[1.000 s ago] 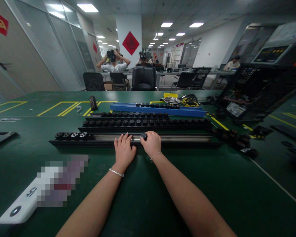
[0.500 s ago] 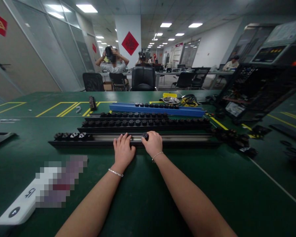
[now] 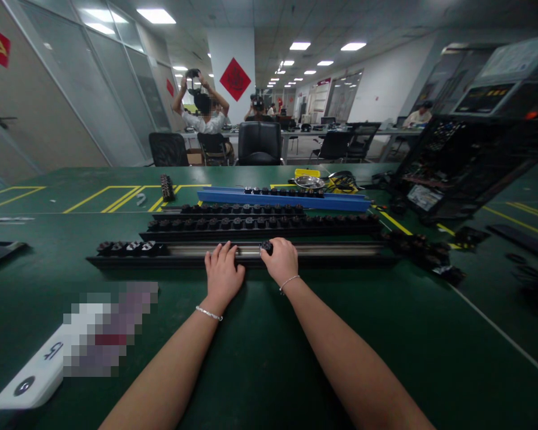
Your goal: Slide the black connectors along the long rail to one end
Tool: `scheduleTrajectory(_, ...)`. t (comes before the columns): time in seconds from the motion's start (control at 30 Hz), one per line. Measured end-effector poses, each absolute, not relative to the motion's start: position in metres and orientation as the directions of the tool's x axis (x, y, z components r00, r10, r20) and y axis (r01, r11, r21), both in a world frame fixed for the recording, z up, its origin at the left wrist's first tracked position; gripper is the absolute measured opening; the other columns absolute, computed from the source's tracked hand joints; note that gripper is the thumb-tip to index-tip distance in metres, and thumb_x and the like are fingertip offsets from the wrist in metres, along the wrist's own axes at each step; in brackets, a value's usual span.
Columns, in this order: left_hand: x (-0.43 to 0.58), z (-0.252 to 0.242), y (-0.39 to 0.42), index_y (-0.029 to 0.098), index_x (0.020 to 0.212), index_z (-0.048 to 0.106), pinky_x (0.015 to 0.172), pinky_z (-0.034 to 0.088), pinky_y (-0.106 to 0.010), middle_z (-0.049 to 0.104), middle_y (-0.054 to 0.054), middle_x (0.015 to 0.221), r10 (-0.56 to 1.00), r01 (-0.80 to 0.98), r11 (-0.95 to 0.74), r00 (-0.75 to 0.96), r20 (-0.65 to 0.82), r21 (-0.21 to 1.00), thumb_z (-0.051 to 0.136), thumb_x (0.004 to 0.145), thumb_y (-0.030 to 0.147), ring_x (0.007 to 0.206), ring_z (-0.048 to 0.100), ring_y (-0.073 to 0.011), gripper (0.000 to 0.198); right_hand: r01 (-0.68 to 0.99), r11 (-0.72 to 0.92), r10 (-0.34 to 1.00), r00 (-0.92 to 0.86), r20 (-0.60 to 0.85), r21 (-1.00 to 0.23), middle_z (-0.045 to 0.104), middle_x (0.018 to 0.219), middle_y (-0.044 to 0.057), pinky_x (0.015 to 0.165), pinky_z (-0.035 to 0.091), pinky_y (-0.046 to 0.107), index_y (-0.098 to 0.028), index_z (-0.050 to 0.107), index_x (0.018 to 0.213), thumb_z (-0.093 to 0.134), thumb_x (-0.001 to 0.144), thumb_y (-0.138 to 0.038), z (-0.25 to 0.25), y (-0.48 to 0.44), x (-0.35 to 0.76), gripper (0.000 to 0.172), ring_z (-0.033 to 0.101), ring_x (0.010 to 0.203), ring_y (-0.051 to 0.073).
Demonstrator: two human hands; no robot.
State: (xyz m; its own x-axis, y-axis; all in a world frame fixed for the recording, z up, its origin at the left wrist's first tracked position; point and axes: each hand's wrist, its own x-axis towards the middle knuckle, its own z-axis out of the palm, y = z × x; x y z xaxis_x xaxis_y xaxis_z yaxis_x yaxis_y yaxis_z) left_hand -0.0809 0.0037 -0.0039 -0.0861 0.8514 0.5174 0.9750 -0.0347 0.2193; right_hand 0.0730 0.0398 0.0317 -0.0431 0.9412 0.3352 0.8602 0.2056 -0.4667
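Note:
A long black rail (image 3: 341,254) lies across the green table in front of me, with a metal channel along its top. My left hand (image 3: 222,273) rests on its near edge, fingers stretched flat over the rail. Just to the right, my right hand (image 3: 281,260) is curled round a small black part (image 3: 266,246) sitting on the channel. Several similar black parts (image 3: 125,246) are seated at the rail's left end.
Two more black rails (image 3: 260,226) full of parts and a blue rail (image 3: 282,200) lie behind. A heap of loose black parts (image 3: 430,254) is at the right, a white device (image 3: 40,370) near left, and black equipment (image 3: 466,161) far right. People sit at desks beyond.
My hands have barely moved; the right hand with the black part has shifted slightly right along the rail. A person in the background has raised both arms overhead.

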Motion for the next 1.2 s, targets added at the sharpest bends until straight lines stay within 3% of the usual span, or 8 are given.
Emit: scheduleTrajectory(1.2, -0.082, -0.005, 0.004, 0.015, 0.123, 0.055, 0.110, 0.020, -0.051, 0.051, -0.010, 0.136, 0.855, 0.981, -0.027, -0.077, 0.513, 0.192, 0.046, 0.077, 0.025, 0.129, 0.038, -0.0296, 0.047, 0.841, 0.187, 0.945, -0.012, 0.327, -0.507, 0.063, 0.108, 0.010, 0.091, 0.036, 0.034, -0.015, 0.064, 0.100, 0.051, 0.081, -0.032, 0.033, 0.039, 0.096, 0.029, 0.053, 0.101, 0.022)
